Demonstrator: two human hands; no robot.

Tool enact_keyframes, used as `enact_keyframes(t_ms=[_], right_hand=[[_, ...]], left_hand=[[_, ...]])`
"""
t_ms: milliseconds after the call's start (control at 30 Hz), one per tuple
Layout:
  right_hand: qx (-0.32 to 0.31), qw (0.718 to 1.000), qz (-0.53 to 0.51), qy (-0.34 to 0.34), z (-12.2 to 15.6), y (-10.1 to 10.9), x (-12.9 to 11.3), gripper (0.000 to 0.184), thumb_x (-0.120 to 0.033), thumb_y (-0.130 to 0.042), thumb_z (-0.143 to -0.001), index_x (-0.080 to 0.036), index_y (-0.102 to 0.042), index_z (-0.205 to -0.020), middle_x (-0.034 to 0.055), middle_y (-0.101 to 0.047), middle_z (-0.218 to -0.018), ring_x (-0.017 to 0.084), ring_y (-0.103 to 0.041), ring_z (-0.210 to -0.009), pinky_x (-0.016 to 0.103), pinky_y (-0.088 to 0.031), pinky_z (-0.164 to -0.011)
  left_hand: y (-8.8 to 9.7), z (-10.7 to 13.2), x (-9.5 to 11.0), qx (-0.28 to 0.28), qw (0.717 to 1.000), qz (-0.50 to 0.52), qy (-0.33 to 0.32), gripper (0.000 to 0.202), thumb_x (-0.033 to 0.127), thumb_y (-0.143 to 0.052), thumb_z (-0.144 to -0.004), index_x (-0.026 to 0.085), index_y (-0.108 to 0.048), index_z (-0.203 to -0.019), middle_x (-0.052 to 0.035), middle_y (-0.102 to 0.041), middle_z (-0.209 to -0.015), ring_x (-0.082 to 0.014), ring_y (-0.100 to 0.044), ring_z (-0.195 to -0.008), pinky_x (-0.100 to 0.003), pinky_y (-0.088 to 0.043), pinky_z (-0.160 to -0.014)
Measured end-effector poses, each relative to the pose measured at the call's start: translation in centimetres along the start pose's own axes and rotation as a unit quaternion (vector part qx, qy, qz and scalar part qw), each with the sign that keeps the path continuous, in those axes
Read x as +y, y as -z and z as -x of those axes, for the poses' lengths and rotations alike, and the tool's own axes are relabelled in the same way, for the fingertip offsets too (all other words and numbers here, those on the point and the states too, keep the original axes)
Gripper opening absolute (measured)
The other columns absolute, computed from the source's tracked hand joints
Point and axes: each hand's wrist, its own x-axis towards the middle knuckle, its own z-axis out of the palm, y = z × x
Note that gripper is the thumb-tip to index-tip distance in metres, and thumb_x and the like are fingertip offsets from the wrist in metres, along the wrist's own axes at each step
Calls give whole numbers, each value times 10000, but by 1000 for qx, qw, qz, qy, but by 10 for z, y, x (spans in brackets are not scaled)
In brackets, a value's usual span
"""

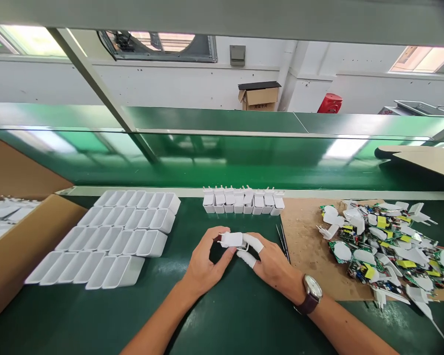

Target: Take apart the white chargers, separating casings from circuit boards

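Both hands meet over the green work mat, around one small white plastic housing (232, 240). My left hand (209, 257) pinches its left end between thumb and fingers. At its right end, my right hand (268, 259) grips it with thumb and a finger wearing white finger cots. The housing's underside and what lies inside it are hidden. A pair of tweezers (283, 241) lies just right of my right hand. Straight ahead stands a row of several filled white housings (243, 201), with small prongs sticking up behind them.
Rows of empty white plastic shells (111, 231) lie at the left, beside an open cardboard box (40, 246) with white parts. On the right, a heap of green circuit boards with white pieces (388, 251) covers a cardboard sheet (299, 231). A green conveyor belt (244, 165) runs behind.
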Motion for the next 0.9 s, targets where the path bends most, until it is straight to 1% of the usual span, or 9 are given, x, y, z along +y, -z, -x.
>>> enact_keyframes(t_ms=[67,200,333,400,467,567,700,800,900], right_hand=[[-7,1000,-4,-9,-1,0,-1,356,-231,-536,-1029,-251,-508,-1384,100,-694,-1217,245,-723,-1009,389,-649,-838],[-6,1000,-4,18,-1,1,-3,293,-218,-514,-1038,-244,-561,-1326,106,-687,-1203,244,-701,-1063,398,-636,-887],[-7,999,-25,-20,-1,2,-3,286,-240,-544,-1032,-251,-559,-1317,87,-687,-1195,228,-715,-999,376,-640,-845],[-9,1000,-12,-7,0,2,-2,305,-232,-532,-1031,-252,-548,-1334,95,-683,-1193,234,-712,-983,376,-638,-823],[-7,1000,4,22,2,1,-1,328,-196,-508,-1024,-242,-540,-1348,113,-675,-1192,244,-704,-991,380,-635,-811],[2,999,8,38,4,1,1,418,-118,-492,-985,-227,-506,-1388,124,-669,-1198,242,-699,-1005,362,-633,-799],[46,998,3,52,5,5,0,475,-66,-494,-948,-222,-510,-1397,143,-651,-1254,257,-679,-1110,385,-619,-895],[43,998,9,34,5,6,1,429,-54,-497,-936,-200,-563,-1334,154,-649,-1233,252,-689,-1041,381,-629,-846],[15,999,30,27,5,3,5,347,-60,-511,-933,-201,-631,-1226,139,-659,-1164,226,-692,-895,350,-629,-726]], left_hand=[[1,-1,0,-2,1000,18,19,293,332,-633,-969,262,-558,-1244,-66,-686,-1170,-213,-694,-1019,-374,-590,-898],[2,-2,3,5,997,46,63,297,373,-646,-955,250,-556,-1211,-49,-694,-1084,-198,-703,-958,-348,-598,-856],[2,-3,3,-2,992,78,101,277,407,-629,-966,238,-556,-1172,-40,-700,-1013,-188,-714,-892,-330,-605,-809],[2,-3,1,-3,990,89,105,305,421,-620,-973,237,-546,-1204,-50,-706,-1041,-194,-718,-921,-336,-604,-830],[1,-2,-1,-3,990,103,99,396,433,-625,-969,241,-509,-1296,-70,-708,-1114,-208,-715,-996,-358,-596,-885],[1,-1,-1,-22,986,127,103,642,432,-681,-936,257,-372,-1471,-102,-682,-1264,-234,-688,-1134,-412,-557,-1001],[2,1,2,-59,982,138,117,914,408,-769,-876,280,-205,-1585,-134,-611,-1424,-276,-606,-1302,-482,-450,-1144],[1,2,1,-72,981,142,112,979,402,-785,-861,293,-159,-1607,-139,-571,-1471,-288,-578,-1329,-509,-425,-1165],[-2,3,-2,-70,981,131,125,958,411,-770,-873,309,-167,-1610,-120,-594,-1429,-267,-627,-1236,-523,-449,-1143]])
